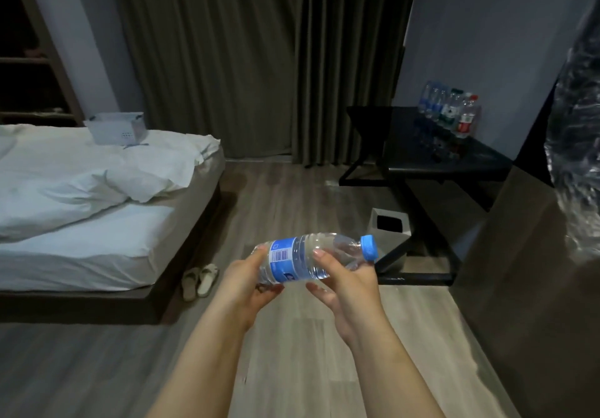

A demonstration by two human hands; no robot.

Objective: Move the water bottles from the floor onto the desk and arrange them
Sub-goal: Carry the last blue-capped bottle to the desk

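A clear water bottle (302,257) with a blue label and blue cap lies sideways in both my hands above the floor, cap pointing right. My left hand (245,282) grips its base end. My right hand (345,282) holds the neck end from below. A black desk (422,157) stands at the right by the wall. Along its back edge stands a row of several water bottles (449,109), blue-labelled ones at the left, a red-labelled one at the right end.
A bed (97,196) with white sheets fills the left side, slippers (199,281) at its corner. A grey waste bin (391,239) sits under the desk. Curtains (259,60) hang behind. A dark cabinet (535,271) and crinkled clear plastic (578,125) stand at the right.
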